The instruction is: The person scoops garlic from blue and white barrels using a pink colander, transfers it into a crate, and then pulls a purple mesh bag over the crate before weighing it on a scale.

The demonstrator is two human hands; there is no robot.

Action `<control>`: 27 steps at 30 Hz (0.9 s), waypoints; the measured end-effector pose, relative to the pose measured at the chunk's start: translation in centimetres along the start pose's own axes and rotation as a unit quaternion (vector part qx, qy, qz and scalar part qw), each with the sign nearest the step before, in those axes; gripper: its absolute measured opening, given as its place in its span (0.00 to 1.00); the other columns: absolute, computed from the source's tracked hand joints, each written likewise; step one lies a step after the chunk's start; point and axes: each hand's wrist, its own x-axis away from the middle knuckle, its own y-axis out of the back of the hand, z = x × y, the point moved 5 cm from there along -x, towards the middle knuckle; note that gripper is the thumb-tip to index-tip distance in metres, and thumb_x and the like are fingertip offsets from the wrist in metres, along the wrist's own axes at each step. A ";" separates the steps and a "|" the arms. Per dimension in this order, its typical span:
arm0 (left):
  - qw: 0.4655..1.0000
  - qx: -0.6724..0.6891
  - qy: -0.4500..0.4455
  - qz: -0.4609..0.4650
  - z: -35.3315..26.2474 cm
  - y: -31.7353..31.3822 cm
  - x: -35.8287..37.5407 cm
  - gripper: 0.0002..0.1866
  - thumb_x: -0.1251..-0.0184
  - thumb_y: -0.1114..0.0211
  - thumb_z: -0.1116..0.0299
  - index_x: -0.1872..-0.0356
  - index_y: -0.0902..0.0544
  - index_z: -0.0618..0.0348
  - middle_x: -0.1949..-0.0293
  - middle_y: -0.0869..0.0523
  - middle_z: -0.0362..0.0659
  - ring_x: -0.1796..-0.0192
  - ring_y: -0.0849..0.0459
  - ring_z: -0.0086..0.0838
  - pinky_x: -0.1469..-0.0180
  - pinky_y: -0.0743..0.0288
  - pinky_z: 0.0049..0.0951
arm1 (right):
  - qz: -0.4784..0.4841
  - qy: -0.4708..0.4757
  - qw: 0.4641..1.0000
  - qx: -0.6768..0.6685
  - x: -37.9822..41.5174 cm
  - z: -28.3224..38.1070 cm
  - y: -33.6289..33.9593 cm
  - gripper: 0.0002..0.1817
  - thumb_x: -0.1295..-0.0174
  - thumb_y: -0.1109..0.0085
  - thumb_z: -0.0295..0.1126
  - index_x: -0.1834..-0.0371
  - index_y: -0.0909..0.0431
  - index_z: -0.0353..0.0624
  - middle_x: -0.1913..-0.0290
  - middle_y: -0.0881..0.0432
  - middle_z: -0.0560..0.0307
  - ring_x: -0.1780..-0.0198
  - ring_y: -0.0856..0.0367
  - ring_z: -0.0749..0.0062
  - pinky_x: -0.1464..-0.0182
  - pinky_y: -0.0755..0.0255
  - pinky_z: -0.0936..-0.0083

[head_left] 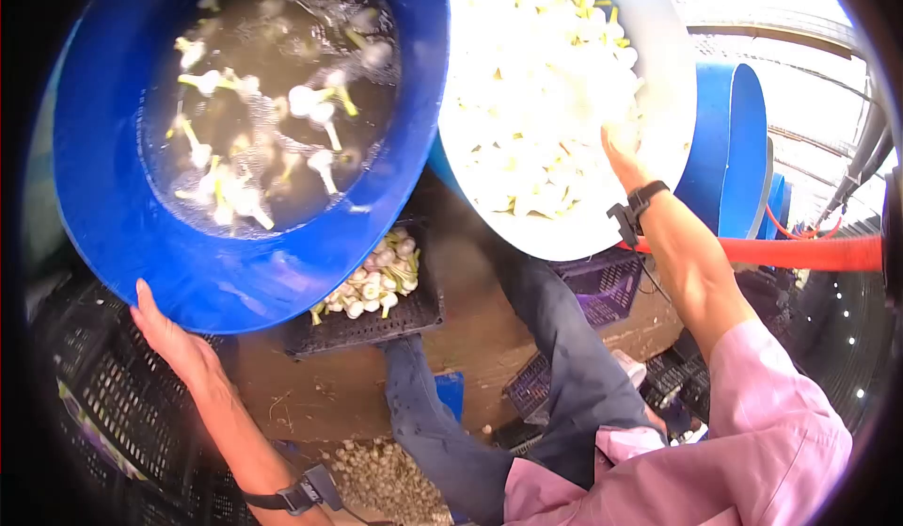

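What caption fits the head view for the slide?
Left hand grips the rim of a blue plastic tub of water and garlic bulbs; right hand reaches into a white bowl of bulbs.

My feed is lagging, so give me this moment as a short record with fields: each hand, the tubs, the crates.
left hand: left hand holds the rim of the blue tub
right hand: right hand reaches into the white tub, among the peeled garlic
blue tub contents: murky water with floating garlic bulbs
black crate: black crate below the tubs, holding trimmed garlic bulbs
floor: loose garlic pile by the knees
right side: red hose, blue barrel
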 end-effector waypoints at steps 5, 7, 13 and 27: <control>0.974 -0.188 -0.115 -0.046 0.7 -1.1 -0.4 0.25 0.26 0.36 0.64 0.35 0.28 0.68 0.41 0.20 0.50 0.46 0.19 0.33 0.43 0.23 0.34 | 0.254 -0.084 0.941 -0.208 -2.4 -2.0 -9.0 0.31 0.44 0.46 0.21 0.32 0.32 0.39 0.46 0.19 0.45 0.53 0.18 0.59 0.56 0.23 0.65; 0.962 -0.229 -0.129 -0.068 0.9 -1.1 -0.8 0.25 0.26 0.35 0.64 0.36 0.27 0.68 0.42 0.20 0.50 0.46 0.19 0.33 0.43 0.23 0.34 | 0.346 -0.145 0.882 -0.285 -1.9 -1.8 -12.8 0.30 0.43 0.47 0.20 0.34 0.31 0.39 0.47 0.19 0.47 0.54 0.18 0.61 0.58 0.22 0.67; 0.939 -0.309 -0.131 -0.066 0.7 -0.2 -0.4 0.30 0.28 0.33 0.61 0.34 0.29 0.71 0.42 0.20 0.52 0.46 0.19 0.35 0.42 0.25 0.34 | 0.434 -0.271 0.758 -0.404 3.4 -3.5 -18.4 0.27 0.43 0.49 0.17 0.37 0.28 0.38 0.51 0.18 0.52 0.59 0.17 0.69 0.65 0.21 0.73; 0.898 -0.407 -0.156 -0.054 1.2 1.1 -1.4 0.34 0.30 0.31 0.64 0.31 0.34 0.74 0.38 0.25 0.56 0.41 0.23 0.39 0.36 0.29 0.35 | 0.352 -0.285 0.527 -0.719 4.9 5.4 -16.5 0.19 0.26 0.47 0.42 0.44 0.26 0.37 0.49 0.18 0.50 0.52 0.15 0.63 0.50 0.15 0.61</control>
